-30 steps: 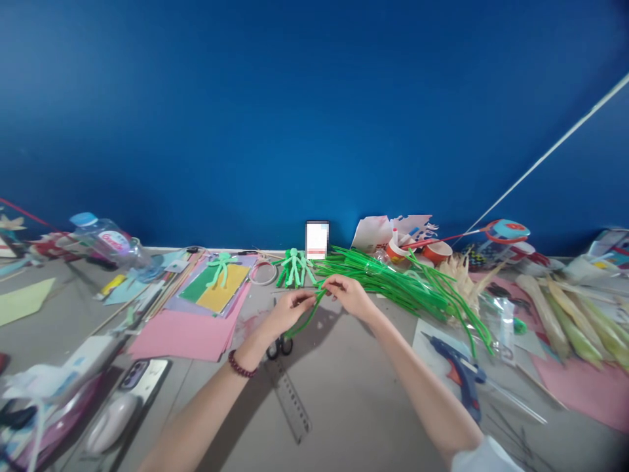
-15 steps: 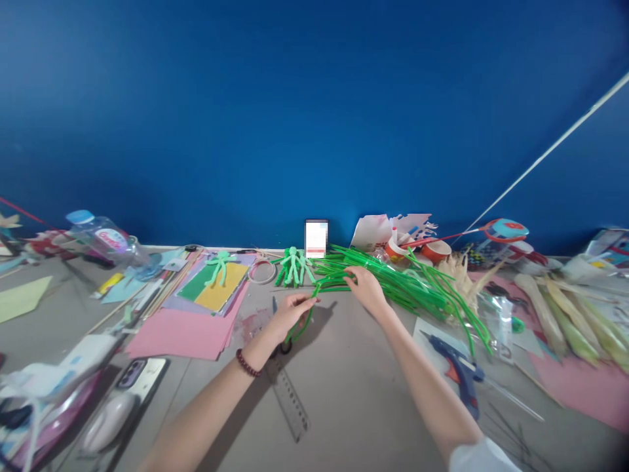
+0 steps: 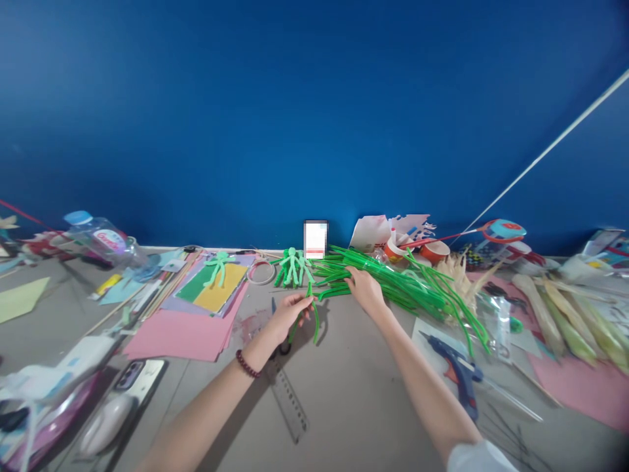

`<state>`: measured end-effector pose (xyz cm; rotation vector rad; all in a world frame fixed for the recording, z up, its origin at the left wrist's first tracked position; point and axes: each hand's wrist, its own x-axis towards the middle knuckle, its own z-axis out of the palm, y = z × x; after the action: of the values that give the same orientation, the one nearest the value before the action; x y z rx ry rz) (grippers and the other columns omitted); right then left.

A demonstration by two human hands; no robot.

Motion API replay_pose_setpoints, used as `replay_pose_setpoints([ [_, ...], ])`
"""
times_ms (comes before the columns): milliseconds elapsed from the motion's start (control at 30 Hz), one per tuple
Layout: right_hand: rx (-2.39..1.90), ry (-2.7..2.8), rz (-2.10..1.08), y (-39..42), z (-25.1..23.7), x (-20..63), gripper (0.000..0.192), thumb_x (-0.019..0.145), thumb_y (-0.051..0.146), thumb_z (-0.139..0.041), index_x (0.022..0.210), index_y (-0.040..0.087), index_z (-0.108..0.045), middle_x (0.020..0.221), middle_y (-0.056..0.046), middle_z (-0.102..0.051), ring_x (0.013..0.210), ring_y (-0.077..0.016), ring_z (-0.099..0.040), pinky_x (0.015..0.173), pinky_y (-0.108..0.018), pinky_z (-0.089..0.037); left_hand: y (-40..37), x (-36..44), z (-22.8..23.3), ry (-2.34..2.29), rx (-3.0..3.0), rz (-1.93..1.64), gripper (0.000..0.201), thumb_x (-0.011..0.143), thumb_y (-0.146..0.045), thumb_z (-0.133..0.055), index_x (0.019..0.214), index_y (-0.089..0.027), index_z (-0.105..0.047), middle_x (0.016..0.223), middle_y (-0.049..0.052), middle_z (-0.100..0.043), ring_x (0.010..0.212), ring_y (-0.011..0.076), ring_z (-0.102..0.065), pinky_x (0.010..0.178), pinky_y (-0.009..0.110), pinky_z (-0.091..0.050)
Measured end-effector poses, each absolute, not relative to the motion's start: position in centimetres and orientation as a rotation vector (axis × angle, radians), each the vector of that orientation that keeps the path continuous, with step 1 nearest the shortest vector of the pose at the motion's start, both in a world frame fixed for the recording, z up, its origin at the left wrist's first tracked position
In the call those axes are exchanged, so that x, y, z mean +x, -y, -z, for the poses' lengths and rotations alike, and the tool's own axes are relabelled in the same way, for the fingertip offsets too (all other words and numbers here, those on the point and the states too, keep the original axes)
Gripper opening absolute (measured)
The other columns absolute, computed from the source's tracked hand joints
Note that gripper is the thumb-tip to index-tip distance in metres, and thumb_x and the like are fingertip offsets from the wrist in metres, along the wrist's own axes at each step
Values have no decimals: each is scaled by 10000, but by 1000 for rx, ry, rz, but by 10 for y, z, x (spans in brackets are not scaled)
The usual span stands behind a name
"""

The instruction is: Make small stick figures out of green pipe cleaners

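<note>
Two hands work at the middle of the frame: the left hand (image 3: 289, 313) pinches a bent green pipe cleaner (image 3: 310, 308) above the worktop (image 3: 354, 393), while the right hand (image 3: 364, 288) closes on the green pile (image 3: 407, 285) beside it.

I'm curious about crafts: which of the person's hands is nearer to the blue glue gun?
Right. The right hand rests on the green stems, up-left of the glue gun; the left hand is farther left.

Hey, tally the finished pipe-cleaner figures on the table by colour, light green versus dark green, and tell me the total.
Light green figures: 2, one on the yellow paper, one by the wall
Dark green figures: 1, behind that one
Total: 3
</note>
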<state>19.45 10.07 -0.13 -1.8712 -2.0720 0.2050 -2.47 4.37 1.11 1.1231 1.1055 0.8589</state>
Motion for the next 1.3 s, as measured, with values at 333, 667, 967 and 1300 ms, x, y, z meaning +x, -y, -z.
replay_pose_setpoints([
  [333,-1988,2124,-197,-106,8,199,248,857,224,-470,1072,227,-595,912,-88,-700,752,-215,-647,610,-270,-407,-44,-23,-6,-1127,1146,-819,333,721,-471,-601,781,-143,-591,650,-3,-523,530,87,-474,447,196,-325],
  [667,-1912,2054,-171,-103,-5,204,222,796,203,-494,963,239,-637,866,-38,-677,731,-187,-609,556,-244,-353,-46,-24,1,-1135,1148,-837,283,725,-441,-606,745,-159,-593,593,-27,-506,520,93,-477,458,207,-327],
  [967,-1613,1935,28,-103,-6,204,298,857,207,-380,1010,167,-632,967,-99,-578,895,-202,-553,707,-266,-445,-43,-21,-9,-1177,1165,-813,291,710,-451,-608,663,-169,-552,551,-34,-482,487,92,-437,457,219,-303],
  [1300,-1649,1858,-136,-107,6,198,394,784,121,-408,1159,180,-513,1006,-82,-644,877,-216,-603,722,-305,-465,-48,-22,7,-1147,1071,-828,356,671,-471,-641,788,-136,-625,618,-6,-530,504,85,-479,403,178,-299],
])
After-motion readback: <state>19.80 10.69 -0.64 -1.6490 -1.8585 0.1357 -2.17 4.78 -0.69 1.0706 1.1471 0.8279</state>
